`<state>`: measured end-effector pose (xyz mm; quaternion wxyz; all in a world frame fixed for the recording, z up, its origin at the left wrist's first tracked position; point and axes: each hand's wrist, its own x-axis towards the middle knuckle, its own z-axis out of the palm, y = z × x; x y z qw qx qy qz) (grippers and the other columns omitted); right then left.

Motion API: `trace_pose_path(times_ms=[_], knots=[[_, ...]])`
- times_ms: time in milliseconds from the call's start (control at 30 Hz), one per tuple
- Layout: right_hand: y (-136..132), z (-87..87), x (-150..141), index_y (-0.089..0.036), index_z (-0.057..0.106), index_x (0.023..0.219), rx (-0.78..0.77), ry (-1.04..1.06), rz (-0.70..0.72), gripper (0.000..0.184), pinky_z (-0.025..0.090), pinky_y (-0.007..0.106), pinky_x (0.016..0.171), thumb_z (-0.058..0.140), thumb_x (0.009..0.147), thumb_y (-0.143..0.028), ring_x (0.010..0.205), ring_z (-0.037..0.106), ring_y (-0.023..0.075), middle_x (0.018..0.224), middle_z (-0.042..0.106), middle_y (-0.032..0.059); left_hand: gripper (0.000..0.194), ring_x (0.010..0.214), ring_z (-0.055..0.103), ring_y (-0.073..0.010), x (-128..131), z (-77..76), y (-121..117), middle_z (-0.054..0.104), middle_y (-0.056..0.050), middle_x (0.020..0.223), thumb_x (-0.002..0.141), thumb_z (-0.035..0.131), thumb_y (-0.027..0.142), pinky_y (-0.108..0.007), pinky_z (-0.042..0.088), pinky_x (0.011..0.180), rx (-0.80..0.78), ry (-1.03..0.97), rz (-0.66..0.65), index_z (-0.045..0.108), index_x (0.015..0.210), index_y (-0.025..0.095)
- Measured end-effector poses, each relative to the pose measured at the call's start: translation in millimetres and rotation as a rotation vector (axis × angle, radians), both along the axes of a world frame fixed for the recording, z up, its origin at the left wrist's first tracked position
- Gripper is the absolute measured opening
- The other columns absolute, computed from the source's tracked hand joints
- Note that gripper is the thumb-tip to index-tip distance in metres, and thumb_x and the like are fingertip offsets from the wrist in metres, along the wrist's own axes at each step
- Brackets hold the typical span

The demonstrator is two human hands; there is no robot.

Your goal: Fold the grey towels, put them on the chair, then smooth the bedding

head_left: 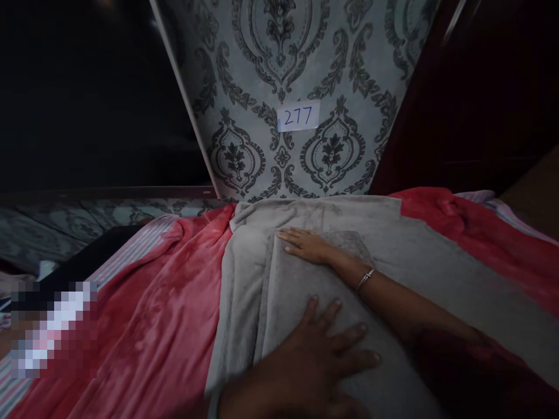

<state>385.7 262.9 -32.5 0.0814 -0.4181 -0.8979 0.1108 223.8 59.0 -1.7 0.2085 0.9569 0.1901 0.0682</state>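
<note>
A grey plush blanket (419,256) lies spread out, with one part folded over into a layered panel at its left side. My right hand (305,244), with a thin bracelet at the wrist, rests flat on the far end of that folded part, fingers stretched toward the left edge. Closer to me, my left hand (323,355) is over the same folded layer, fingers spread wide and nothing held. Whether its palm presses on the cloth, I cannot tell. Long creases run along the blanket's left side, beside the fold.
Beneath the grey cloth is a red plush blanket (174,314), over a striped sheet (131,247). A large dark screen (96,99) stands at the left, dark red furniture (471,105) at the right. A paper marked 277 (299,116) is on the patterned wall (282,169).
</note>
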Motion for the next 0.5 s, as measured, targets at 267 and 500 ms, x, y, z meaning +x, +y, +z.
trace_pose_path(times_ms=[267,500], knots=[[-4.3,1.3,-0.8,-0.032,0.027,0.158,0.020,-0.032,-0.030,0.060,0.026,0.053,0.117,0.028,0.103,-0.055,0.149,0.024,0.0288,0.164,0.024,0.0038,0.063,0.153,0.002,-0.0278,-6.9,-1.1,-34.3,0.024,-0.001,0.164,0.097,0.045,0.051,-0.061,0.003,0.124,-0.025,-0.003,-0.107,0.028,0.155,0.033],[-17.0,17.5,-6.2,-0.030,0.028,0.158,0.028,-0.094,-0.097,0.057,0.020,0.056,0.118,0.032,0.104,-0.047,0.150,0.020,0.0302,0.164,0.022,0.0049,0.053,0.151,0.024,-0.0230,-33.7,2.1,-82.0,0.035,-0.001,0.160,0.099,0.042,0.047,-0.047,0.013,0.127,-0.298,-0.058,-0.114,0.044,0.149,0.029]])
